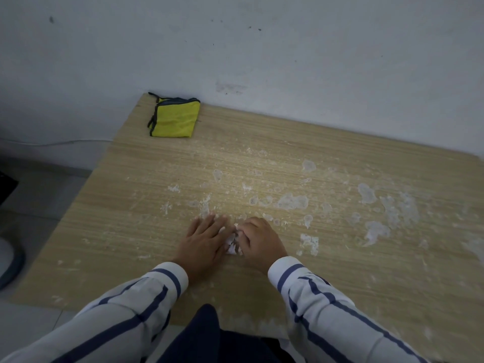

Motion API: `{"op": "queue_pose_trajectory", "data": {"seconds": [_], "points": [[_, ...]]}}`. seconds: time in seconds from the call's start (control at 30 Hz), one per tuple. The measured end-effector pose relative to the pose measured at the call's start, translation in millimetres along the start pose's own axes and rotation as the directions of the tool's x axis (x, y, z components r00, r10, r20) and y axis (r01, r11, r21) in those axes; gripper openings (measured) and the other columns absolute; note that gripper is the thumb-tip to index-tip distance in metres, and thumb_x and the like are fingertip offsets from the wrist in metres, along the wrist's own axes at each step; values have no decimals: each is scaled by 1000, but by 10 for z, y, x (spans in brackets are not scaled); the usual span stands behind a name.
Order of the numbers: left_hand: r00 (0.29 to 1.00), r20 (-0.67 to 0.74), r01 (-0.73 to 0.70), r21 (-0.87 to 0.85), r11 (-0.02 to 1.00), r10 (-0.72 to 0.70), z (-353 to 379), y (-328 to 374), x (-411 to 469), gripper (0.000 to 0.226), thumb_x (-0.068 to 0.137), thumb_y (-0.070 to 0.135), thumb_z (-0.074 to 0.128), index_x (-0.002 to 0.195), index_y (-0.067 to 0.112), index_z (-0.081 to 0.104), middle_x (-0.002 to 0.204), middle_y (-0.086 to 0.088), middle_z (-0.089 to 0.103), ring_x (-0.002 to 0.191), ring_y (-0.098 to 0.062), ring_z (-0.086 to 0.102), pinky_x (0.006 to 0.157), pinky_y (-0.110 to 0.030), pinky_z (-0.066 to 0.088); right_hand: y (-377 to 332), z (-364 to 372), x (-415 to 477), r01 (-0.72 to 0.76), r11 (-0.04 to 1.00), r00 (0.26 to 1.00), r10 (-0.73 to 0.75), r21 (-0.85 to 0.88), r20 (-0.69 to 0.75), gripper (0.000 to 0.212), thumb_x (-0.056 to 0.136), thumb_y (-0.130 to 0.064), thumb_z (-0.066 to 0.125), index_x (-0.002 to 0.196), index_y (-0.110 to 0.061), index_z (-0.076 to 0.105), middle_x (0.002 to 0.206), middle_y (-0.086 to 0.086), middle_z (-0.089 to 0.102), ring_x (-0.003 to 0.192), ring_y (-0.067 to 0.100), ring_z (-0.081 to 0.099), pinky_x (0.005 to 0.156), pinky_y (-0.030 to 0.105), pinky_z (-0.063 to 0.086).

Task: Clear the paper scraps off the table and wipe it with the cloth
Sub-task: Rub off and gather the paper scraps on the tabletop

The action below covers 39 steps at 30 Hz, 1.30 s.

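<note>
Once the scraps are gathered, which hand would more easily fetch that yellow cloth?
Probably the left hand: the cloth lies at the table's far left corner, and that hand lies flat, while the right hand curls over the paper scraps.

Paper scraps [234, 243] mostly covered between my left hand [203, 244] and right hand [259, 243]; only a small white bit shows, count unclear. Right fingertips curled under, grip hidden. Table [340, 158] cut off at the right edge; its near edge is behind my sleeves. Dark object [6, 186] at far left cropped, unidentifiable. Everything dim, slightly soft.
</note>
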<state>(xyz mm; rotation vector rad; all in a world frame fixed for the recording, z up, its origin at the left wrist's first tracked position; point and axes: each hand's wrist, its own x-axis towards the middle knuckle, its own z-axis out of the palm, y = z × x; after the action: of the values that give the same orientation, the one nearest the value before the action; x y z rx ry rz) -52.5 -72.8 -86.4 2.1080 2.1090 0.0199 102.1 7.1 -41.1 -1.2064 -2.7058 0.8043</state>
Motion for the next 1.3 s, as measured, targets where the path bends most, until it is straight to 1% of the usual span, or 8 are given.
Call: {"op": "queue_pose_trajectory", "data": {"seconds": [0.13,0.2,0.27,0.47,0.63,0.83,0.97,1.3], "points": [[1000,20,-9,-77,997,10,-5,-6,-10,52,93,43,24,138,26,44,146,1,43,137,-25,33,114,-41,11,71,-26,-25,-50,998,998,51,40,-28,31,94,-13,39,117,-4,58,118,11,55,107,25,48,93,34,42],[1000,2,-6,-145,989,7,-9,-10,-11,60,91,48,14,145,26,30,153,4,29,143,-20,15,114,-34,-6,118,-28,-28,-84,996,996,84,22,-34,32,94,-11,38,119,-6,57,122,9,53,112,24,46,96,32,40],[1000,-13,6,-189,982,-9,2,-3,-5,68,87,53,6,148,26,19,156,7,20,145,-16,6,113,-30,-12,164,-22,-32,-110,994,993,110,-3,-48,31,94,-11,39,119,-7,57,124,9,53,114,26,45,98,36,39],[993,-84,55,-287,956,-83,-97,73,62,82,83,68,12,138,15,41,144,-3,43,141,-19,25,114,-30,-1,278,-34,-93,-161,984,985,155,-74,-79,26,87,-9,43,104,-12,62,117,6,56,109,28,47,92,36,37],[983,-132,82,-282,956,-124,-214,303,275,69,84,56,18,132,16,47,145,-6,41,140,-23,25,115,-38,8,416,-64,-126,-179,978,980,167,-111,-108,25,88,-11,44,106,-8,62,116,8,57,109,30,47,95,39,38],[992,39,128,-222,967,-123,-268,569,667,60,94,47,32,146,17,24,156,-10,14,145,-27,5,116,-44,7,595,-161,-112,-224,969,974,218,-105,-66,44,87,-31,27,105,-10,61,115,8,54,109,29,45,93,39,38],[975,87,220,-197,955,-206,-233,623,836,63,94,45,34,147,14,17,157,-10,10,145,-28,3,117,-45,8,721,-208,-56,-189,973,982,185,-135,-45,26,94,-22,39,107,-10,58,117,8,53,110,30,44,93,39,36],[947,136,314,-200,928,-291,-227,682,1029,75,92,50,37,148,12,6,158,-8,0,145,-28,-3,116,-46,4,837,-283,240,-169,981,985,163,-100,-64,46,90,-36,25,104,-9,60,116,9,54,109,29,45,91,38,35]]}}
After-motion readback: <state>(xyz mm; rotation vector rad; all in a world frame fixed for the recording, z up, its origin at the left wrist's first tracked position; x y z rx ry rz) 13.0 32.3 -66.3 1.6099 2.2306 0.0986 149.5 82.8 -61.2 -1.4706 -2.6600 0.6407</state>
